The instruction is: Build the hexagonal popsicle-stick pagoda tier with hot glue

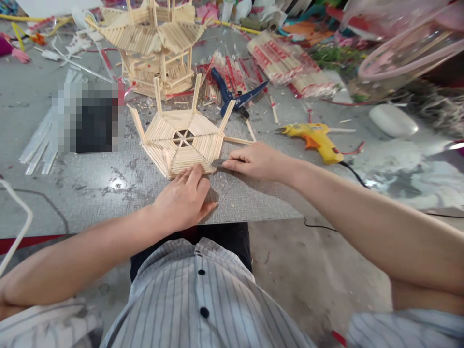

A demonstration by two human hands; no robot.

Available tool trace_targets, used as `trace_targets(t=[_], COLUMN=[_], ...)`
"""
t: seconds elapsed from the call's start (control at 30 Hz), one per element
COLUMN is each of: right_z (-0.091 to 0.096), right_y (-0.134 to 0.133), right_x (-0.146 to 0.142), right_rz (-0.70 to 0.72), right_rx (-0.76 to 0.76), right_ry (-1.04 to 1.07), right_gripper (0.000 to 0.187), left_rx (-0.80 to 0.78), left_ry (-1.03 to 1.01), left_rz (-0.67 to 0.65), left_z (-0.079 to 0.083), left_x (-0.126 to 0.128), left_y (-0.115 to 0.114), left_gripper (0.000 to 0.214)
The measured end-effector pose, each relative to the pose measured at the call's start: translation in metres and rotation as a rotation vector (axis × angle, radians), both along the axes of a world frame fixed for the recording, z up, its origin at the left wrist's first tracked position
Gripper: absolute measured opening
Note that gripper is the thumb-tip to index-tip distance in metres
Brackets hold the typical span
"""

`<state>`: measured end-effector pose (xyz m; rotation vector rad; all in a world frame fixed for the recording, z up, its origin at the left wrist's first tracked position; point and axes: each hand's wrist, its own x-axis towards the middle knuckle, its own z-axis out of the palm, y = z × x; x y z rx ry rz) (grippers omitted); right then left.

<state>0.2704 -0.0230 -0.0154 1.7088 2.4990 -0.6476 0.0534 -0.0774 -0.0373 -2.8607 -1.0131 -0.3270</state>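
A hexagonal roof piece made of wooden sticks (pixel 181 137) lies on the grey mat, with upright sticks at its corners. My left hand (pixel 186 198) rests palm down at its near edge, fingers together and pressing on the sticks. My right hand (pixel 255 162) is closed on a small flat blade (pixel 218 163), whose tip touches the piece's near right edge.
A taller stick pavilion (pixel 155 43) stands behind. Blue cutters (pixel 235 96), a yellow glue gun (pixel 319 137) with its cord, bundles of wrapped chopsticks (pixel 290 63), clear glue sticks (pixel 39 140) and a blurred dark patch lie around. A pink-rimmed clear container (pixel 406 43) sits far right.
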Motion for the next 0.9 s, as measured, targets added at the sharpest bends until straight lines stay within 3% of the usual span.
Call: trace_targets(t=[0.17, 0.37, 0.53, 0.9], right_z=[-0.005, 0.003, 0.0, 0.013], right_y=[-0.006, -0.001, 0.008, 0.019], right_x=[0.004, 0.0, -0.001, -0.007], right_rz=[0.135, 0.183, 0.167, 0.001], right_rx=[0.27, 0.282, 0.141, -0.356], right_ry=[-0.192, -0.331, -0.204, 0.024], right_gripper=[0.033, 0.035, 0.033, 0.038], left_rx=[-0.017, -0.059, -0.093, -0.151], left_ry=[0.01, 0.063, 0.08, 0.129], left_rz=[-0.02, -0.018, -0.021, -0.039], left_z=[0.002, 0.006, 0.007, 0.013], left_x=[-0.004, -0.005, -0.006, -0.013], left_y=[0.004, 0.006, 0.008, 0.011], left_gripper=[0.026, 0.029, 0.032, 0.037])
